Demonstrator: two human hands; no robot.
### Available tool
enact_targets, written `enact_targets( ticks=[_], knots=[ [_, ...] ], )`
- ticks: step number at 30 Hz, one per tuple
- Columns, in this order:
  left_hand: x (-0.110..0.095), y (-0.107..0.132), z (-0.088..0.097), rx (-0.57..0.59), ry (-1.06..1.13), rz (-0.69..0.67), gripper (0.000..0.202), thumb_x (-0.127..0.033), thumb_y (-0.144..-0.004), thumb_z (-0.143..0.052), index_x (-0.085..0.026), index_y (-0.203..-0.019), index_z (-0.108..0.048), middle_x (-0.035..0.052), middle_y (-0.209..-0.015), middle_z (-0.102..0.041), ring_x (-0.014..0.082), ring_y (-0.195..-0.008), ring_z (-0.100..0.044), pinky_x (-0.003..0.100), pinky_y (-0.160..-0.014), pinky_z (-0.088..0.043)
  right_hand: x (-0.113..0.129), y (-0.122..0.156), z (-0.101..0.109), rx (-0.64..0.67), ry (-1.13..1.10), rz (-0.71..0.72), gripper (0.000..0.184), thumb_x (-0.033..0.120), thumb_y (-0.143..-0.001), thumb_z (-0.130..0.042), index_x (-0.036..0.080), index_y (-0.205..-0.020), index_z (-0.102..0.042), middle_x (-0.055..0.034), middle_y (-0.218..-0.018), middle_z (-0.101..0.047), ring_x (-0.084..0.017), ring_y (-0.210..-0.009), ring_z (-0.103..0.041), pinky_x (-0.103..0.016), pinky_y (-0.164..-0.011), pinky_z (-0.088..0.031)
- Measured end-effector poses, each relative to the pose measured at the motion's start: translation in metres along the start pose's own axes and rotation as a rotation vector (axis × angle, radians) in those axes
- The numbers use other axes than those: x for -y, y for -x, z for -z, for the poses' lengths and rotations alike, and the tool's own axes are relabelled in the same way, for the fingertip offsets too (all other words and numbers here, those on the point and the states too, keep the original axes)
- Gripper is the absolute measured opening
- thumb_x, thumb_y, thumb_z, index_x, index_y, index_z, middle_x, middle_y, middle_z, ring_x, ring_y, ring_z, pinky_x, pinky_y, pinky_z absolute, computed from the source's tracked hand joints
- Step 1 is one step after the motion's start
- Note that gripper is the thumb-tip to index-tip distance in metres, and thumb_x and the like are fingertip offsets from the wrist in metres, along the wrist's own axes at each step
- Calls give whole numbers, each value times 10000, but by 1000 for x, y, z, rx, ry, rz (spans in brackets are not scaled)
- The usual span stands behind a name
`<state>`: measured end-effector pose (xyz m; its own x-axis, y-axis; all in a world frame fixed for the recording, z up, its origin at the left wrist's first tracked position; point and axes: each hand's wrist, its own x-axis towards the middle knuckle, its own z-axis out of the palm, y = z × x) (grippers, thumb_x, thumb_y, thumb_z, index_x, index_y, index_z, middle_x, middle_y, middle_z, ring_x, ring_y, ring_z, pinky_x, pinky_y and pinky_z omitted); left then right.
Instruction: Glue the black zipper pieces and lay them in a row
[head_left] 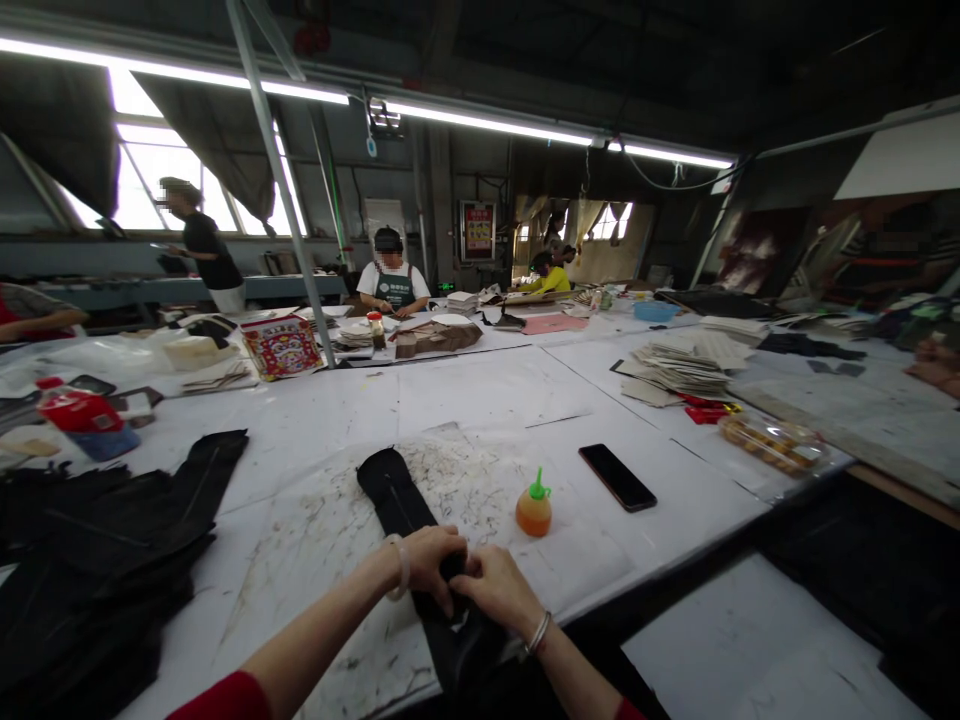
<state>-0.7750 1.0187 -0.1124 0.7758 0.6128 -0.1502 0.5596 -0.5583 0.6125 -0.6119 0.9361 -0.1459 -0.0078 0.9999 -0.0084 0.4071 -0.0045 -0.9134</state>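
Note:
A long black strip of fabric or leather [397, 495] lies on the white, glue-marked table and runs toward me over its front edge. My left hand [431, 562], with a pale bangle on the wrist, is closed on the strip's middle, fingers curled over it. Close against it, my right hand [499, 590], wearing a silver bracelet, pinches the same strip at its right side. The fingertips hide the exact spot they grip. Just right of the hands stands a round squeeze bottle [534, 512] of orange liquid with a green nozzle.
A phone [617, 477] lies right of the bottle. Black pieces [97, 560] are heaped at left, near a red-labelled bottle [86, 418]. Stacked sheets [667, 370] and a clear food box [772, 445] sit at right. Several people are farther back, one in an apron [394, 285].

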Motion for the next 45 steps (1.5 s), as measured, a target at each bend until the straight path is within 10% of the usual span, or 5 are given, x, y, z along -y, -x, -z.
enact_targets(
  ticks=[8, 12, 19, 30, 45],
  knots=[
    [11, -28, 3, 331, -260, 115, 517, -433, -439, -903, -216, -850, -678, -17, -816, -650, 182, -767, -624, 267, -724, -469, -64, -2, 82, -721, 13, -23, 592, 439, -595, -726, 163, -1102, -592, -174, -1196, -629, -361, -1179, -534, -492, -1012, -393],
    [11, -30, 6, 465, -101, 289, 545, -462, -482, -881, -213, -921, -674, -63, -554, -579, 157, -538, -598, 245, -544, -455, -72, -28, 91, -497, -139, -52, 641, 290, -403, -827, 205, -1009, -638, -130, -1199, -638, -413, -1331, -387, -552, -1118, -245],
    [20, -34, 10, 500, -2, 261, 502, -392, -385, -913, -201, -798, -702, -66, -565, -597, 105, -516, -511, 217, -503, -409, -51, -25, 90, -293, -533, -16, 534, 327, -516, -838, 197, -997, -646, -48, -950, -695, -271, -904, -653, -418, -819, -524],
    [4, -22, 63, 744, 312, 219, 452, -366, -408, -918, -178, -745, -683, -38, -557, -598, 99, -476, -466, 197, -401, -343, -7, 7, 118, -284, -1501, -92, 466, 446, -623, -877, 266, -1012, -692, 5, -1045, -728, -186, -971, -685, -325, -847, -597],
    [5, -9, 77, 757, 381, 170, 418, -344, -453, -910, -175, -769, -695, -34, -590, -638, 108, -489, -508, 185, -393, -340, 49, -5, 83, 4, -1132, -21, 592, 294, -608, -892, 262, -1149, -655, -44, -1040, -690, -219, -910, -649, -331, -726, -572]
  ],
)
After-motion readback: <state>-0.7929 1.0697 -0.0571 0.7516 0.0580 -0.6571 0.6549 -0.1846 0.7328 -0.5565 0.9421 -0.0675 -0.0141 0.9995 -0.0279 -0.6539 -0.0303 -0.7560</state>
